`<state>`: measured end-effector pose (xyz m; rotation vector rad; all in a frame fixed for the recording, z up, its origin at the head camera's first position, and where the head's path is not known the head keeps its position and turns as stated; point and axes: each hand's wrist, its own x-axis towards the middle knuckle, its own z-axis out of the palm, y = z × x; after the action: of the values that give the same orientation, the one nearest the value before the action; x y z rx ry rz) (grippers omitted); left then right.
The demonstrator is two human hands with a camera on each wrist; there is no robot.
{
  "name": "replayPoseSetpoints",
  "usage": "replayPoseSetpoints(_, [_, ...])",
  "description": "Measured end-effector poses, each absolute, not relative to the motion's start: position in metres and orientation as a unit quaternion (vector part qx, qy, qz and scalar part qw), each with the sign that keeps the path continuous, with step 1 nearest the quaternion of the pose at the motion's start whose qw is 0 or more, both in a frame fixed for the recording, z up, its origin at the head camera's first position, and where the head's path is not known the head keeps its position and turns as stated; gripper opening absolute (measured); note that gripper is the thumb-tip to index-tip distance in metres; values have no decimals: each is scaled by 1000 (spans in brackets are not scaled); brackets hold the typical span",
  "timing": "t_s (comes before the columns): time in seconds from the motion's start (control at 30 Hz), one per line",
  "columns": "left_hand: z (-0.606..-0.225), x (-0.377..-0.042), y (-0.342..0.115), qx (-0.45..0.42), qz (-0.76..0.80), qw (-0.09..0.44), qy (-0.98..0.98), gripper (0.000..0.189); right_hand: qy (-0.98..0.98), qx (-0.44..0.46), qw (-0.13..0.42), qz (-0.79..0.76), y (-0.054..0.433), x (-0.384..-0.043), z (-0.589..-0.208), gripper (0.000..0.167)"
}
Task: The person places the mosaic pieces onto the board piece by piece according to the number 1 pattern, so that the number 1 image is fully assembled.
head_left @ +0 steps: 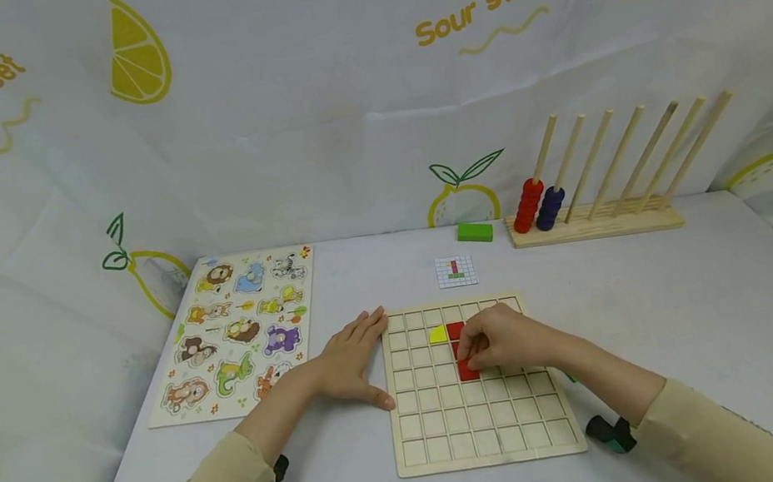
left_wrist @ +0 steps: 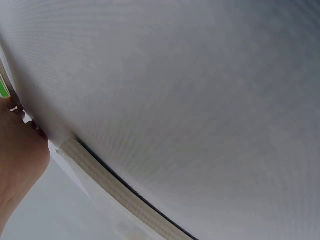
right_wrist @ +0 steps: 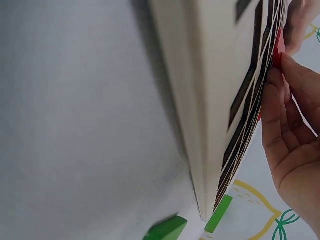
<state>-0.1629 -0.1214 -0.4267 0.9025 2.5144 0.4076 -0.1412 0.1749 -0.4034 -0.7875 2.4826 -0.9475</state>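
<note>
"Sour sweet" lettering (head_left: 494, 0) beyond gridded board (head_left: 434, 423)

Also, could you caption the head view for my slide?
A person's left grip touches the wooden grid board; the right grip pinches a red piece.

On the pale bench (left_wrist: 200, 110) lies a thick, cream-edged board (left_wrist: 125, 193) near the left hand (left_wrist: 21, 155), with a green patch (left_wrist: 3, 90) past its fingers (left_wrist: 38, 131).

Head: above near side of grid board (head_left: 434, 423), facing forward-down. Left wrist: low, left of board, skimming desk (left_wrist: 210, 100) closely. Right wrist: low, along board's right edge, very near. Head/right wrist share board, right hand (head_left: 507, 340).
</note>
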Motion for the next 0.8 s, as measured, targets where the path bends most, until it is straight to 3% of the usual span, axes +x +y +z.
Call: replayPoseSetpoints(0.8, [-427,-162,-121,320,147,215,911,125,892,-262,155,-334,186,-145,-395,8])
